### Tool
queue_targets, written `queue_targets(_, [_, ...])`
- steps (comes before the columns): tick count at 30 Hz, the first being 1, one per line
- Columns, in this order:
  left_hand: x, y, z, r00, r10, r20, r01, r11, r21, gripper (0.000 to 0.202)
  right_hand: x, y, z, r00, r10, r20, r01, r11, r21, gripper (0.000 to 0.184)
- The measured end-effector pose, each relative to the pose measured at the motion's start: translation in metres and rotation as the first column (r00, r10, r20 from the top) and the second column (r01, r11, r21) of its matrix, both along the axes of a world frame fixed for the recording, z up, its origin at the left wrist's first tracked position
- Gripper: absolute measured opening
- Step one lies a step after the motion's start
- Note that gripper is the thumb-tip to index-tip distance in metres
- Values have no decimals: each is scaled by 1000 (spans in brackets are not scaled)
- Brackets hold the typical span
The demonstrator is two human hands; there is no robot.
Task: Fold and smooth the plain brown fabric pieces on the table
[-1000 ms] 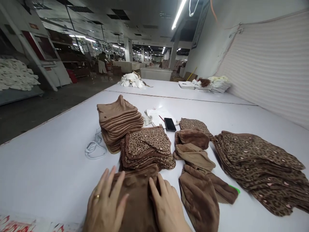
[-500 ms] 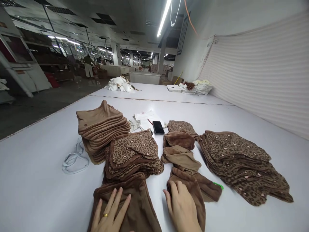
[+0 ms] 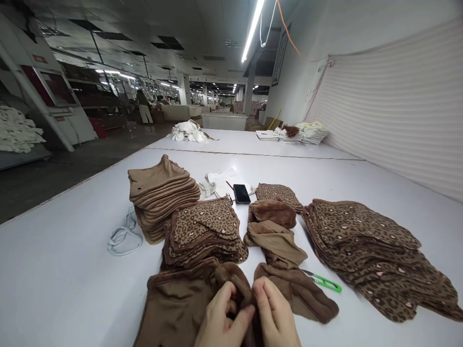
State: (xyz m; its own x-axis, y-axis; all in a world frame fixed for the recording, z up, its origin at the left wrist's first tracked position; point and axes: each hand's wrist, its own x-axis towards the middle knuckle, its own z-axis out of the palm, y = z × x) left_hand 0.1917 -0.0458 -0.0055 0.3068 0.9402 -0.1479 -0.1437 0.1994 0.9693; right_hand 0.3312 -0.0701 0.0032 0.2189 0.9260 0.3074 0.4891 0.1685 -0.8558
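Observation:
Between my two hands, low in the head view, is a dark brown plush fabric piece (image 3: 234, 275). My left hand (image 3: 226, 315) grips it with bent fingers and thumb. My right hand (image 3: 273, 311) pinches its right edge, fingertips close to the left ones. A flat brown fabric panel (image 3: 177, 303) lies under and left of my left hand. Right of my right hand rests another brown plush piece (image 3: 311, 294), and beside it green-handled thread snips (image 3: 327, 283). Just beyond sits a leopard-print fabric stack (image 3: 206, 224).
A tall tan fabric stack (image 3: 159, 185) stands left, near a pale blue cord loop (image 3: 125, 238). Folded brown pieces (image 3: 273, 212) and a large leopard-print stack (image 3: 361, 231) lie right. A phone (image 3: 241, 193) rests by papers (image 3: 226, 179). A person (image 3: 143, 107) stands far off.
My left hand has left its flat spot on the brown panel and moved right. Both hands have come together on a plush piece. More of the green snips now shows.

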Motion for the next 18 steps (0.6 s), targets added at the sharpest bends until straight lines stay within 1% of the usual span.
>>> queue_targets(1, [3, 2, -1, 998, 3, 63, -3, 1000, -3, 24, -4, 0, 0, 999, -40, 24, 39, 998, 46, 31])
queue_targets(3, [6, 3, -6, 985, 0, 175, 10, 998, -58, 29, -9, 4, 0, 994, -96, 59, 89, 990, 111, 32])
queue_targets(6, [9, 2, -12, 948, -13, 318, 73, 982, -177, 34, -10, 13, 1, 984, -122, 130, 91, 970, 226, 30])
queue_targets(8, [10, 1, -13, 908, 8, 419, 108, 961, -254, 34, -10, 17, 2, 978, -138, 159, 88, 954, 287, 25])
queue_targets(10, [9, 0, -9, 851, 71, 520, 114, 942, -316, 29, -11, 19, 2, 977, -137, 160, 82, 947, 311, 21])
queue_targets(11, [7, -1, -6, 830, 109, 547, 95, 939, -331, 27, -12, 20, 3, 979, -134, 156, 80, 946, 314, 19])
queue_targets(12, [6, -1, -1, 821, 144, 553, 63, 939, -337, 24, -13, 19, 5, 979, -134, 152, 81, 945, 316, 18])
queue_targets(14, [3, -3, 7, 827, 188, 530, 3, 941, -338, 20, -14, 19, 10, 979, -140, 151, 87, 946, 313, 15])
queue_targets(15, [2, -4, 10, 825, 197, 529, 1, 937, -351, 20, -14, 19, 12, 978, -143, 153, 90, 946, 312, 14])
queue_targets(16, [2, -6, 13, 813, 199, 547, 23, 928, -373, 21, -14, 20, 15, 977, -143, 157, 89, 947, 307, 15])
queue_targets(18, [3, -8, 15, 769, 186, 612, 104, 908, -407, 24, -14, 23, 18, 977, -137, 164, 83, 950, 300, 16])
